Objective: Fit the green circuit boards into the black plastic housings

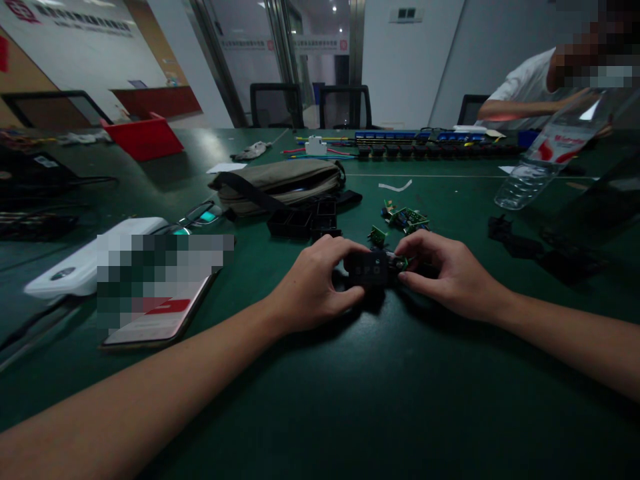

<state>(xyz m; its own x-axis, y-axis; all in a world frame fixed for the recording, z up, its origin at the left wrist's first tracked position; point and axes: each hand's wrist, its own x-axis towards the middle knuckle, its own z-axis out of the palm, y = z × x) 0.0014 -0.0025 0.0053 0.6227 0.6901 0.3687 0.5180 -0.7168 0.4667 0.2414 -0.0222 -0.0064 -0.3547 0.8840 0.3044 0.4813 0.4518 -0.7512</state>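
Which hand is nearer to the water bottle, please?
Right. The right hand, with a small circuit board, is short of the bottle and to its left; the left hand, gripping a black case, is farther left.

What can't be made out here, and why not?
All in the head view:
- green board: partly hidden by the right hand
- inside of the black case: hidden by its near face
- words on the phone: pixelated
- person's head: pixelated, cut off by the top edge
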